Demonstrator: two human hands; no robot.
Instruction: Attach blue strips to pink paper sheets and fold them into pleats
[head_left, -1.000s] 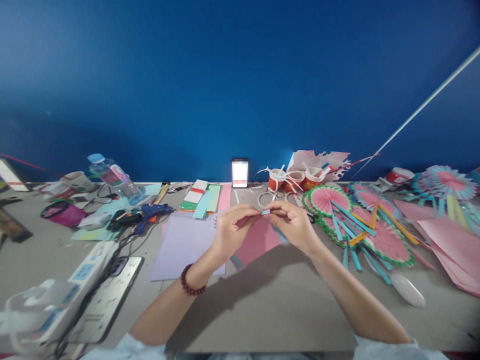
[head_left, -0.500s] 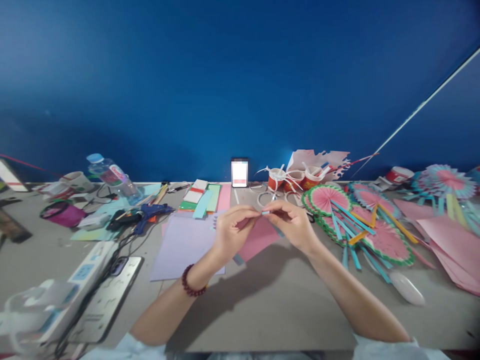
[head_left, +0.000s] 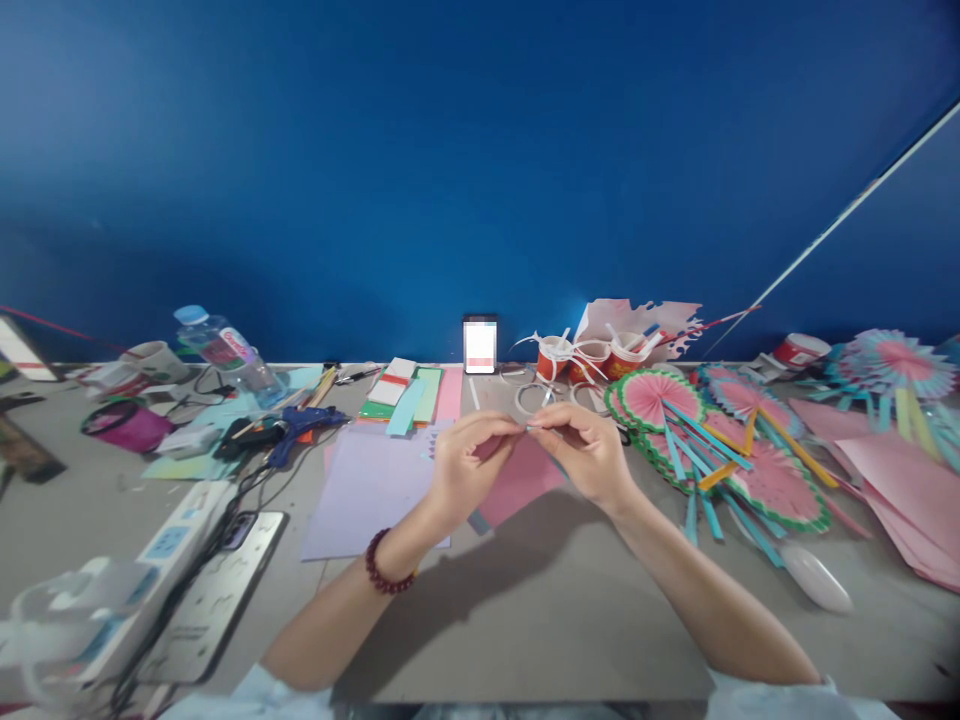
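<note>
My left hand (head_left: 469,465), with a dark red bead bracelet (head_left: 384,562) on its wrist, is raised over the middle of the table, thumb and forefinger pinched together. Its fingertips meet those of my right hand (head_left: 589,455), which is pinched too. Between the fingertips is something small and pale, mostly hidden by the fingers. Below the hands lie a pink sheet (head_left: 525,485) and, to the left, a lavender sheet (head_left: 360,490).
At the left are a bottle (head_left: 229,350), a blue glue gun (head_left: 300,425), a power strip (head_left: 161,560) and a phone (head_left: 217,600). At the right are red cups (head_left: 553,360), watermelon-patterned paper fans (head_left: 776,485), a white mouse (head_left: 816,577) and pink sheets (head_left: 907,490).
The fingertips have shifted slightly, and less of the small pale piece shows between them. Both arms are nearly where they were.
</note>
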